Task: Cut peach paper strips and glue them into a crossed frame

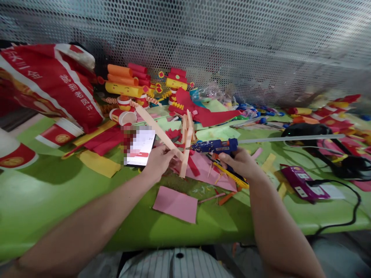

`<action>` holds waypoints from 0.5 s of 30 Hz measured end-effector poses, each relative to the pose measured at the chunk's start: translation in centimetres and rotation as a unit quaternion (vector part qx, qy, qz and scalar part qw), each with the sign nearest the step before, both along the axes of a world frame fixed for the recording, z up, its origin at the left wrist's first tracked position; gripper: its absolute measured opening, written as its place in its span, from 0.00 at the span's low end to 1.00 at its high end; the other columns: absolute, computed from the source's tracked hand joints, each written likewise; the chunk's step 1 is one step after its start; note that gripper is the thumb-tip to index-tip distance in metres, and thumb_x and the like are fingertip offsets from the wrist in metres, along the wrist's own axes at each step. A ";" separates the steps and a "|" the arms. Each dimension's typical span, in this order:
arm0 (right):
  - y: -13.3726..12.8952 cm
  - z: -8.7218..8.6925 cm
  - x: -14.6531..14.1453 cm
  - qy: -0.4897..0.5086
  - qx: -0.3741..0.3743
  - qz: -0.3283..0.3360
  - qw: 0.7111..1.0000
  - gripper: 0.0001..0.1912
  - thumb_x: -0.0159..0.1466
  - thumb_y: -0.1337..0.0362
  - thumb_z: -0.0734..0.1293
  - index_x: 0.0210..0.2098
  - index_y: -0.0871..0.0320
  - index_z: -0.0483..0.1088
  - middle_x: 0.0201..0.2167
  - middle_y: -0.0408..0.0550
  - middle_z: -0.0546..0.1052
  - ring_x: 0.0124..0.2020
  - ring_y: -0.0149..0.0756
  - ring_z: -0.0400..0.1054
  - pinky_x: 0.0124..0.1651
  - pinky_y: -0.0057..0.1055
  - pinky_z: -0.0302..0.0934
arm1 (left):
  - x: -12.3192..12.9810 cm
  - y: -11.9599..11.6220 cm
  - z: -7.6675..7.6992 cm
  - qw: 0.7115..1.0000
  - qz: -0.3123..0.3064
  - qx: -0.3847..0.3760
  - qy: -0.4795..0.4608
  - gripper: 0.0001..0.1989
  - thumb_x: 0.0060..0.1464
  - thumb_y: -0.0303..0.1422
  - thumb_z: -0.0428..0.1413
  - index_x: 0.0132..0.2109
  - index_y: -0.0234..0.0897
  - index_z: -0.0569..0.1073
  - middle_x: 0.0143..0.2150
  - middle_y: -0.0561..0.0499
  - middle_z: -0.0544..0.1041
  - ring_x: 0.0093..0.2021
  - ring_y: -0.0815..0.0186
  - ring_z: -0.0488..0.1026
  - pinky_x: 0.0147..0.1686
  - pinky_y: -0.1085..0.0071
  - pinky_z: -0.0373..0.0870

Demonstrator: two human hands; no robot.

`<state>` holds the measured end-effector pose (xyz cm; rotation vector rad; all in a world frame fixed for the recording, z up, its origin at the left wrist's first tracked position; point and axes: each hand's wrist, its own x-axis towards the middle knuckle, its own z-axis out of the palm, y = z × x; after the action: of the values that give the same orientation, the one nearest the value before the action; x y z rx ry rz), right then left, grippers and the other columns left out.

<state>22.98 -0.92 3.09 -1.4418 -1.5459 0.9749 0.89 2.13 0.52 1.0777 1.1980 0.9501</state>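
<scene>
In the middle of the table, my left hand pinches the joined ends of pale orange paper strips. One long strip slants up to the left, and another runs nearly upright. My right hand is closed around the handle of a blue glue gun. Its nozzle points left and meets or nearly touches the upright strip; which, I cannot tell. A long translucent glue stick sticks out of the gun's back. Beside my left hand lies a lit phone, partly blurred out.
A pink paper rectangle lies near the front edge. Red paper cups and a red bag stand left. Paper figures line the back by a perforated metal panel. A purple power strip with a black cord lies right.
</scene>
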 end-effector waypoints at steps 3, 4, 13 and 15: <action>0.1 -0.7 0.4 -0.033 0.015 0.000 0.999 0.20 0.45 0.45 0.69 0.21 0.58 0.66 0.13 0.39 0.65 0.17 0.27 0.56 0.20 0.26 0.52 | -0.1 0.2 -0.1 1.000 -0.001 0.008 0.000 0.05 0.46 0.30 0.55 0.26 0.34 0.70 0.23 0.50 0.74 0.20 0.68 0.70 0.19 0.73 0.67; 0.1 -1.0 0.6 -0.047 0.017 0.003 0.999 0.20 0.46 0.46 0.69 0.22 0.58 0.67 0.14 0.40 0.66 0.18 0.28 0.57 0.21 0.26 0.53 | -0.1 0.2 -0.1 1.000 0.004 0.007 0.003 0.05 0.46 0.30 0.54 0.26 0.34 0.70 0.23 0.51 0.74 0.20 0.68 0.70 0.19 0.73 0.67; 0.0 -2.0 1.0 -0.144 0.069 0.044 0.986 0.20 0.52 0.47 0.66 0.22 0.59 0.67 0.16 0.42 0.65 0.20 0.29 0.58 0.22 0.26 0.54 | 0.0 0.2 0.1 1.000 0.003 -0.003 0.024 0.05 0.48 0.30 0.53 0.28 0.33 0.71 0.24 0.49 0.76 0.20 0.68 0.71 0.18 0.74 0.68; 0.0 -1.9 0.8 -0.162 0.081 0.056 0.982 0.21 0.53 0.46 0.64 0.21 0.59 0.66 0.16 0.42 0.65 0.19 0.29 0.57 0.21 0.26 0.53 | 0.0 0.1 0.2 1.000 -0.001 -0.006 0.019 0.05 0.49 0.30 0.53 0.28 0.33 0.71 0.24 0.49 0.76 0.20 0.68 0.71 0.18 0.74 0.68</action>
<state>23.81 -0.91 1.19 -1.4611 -1.9138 0.6802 0.88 2.28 0.72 1.0912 1.2332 0.9234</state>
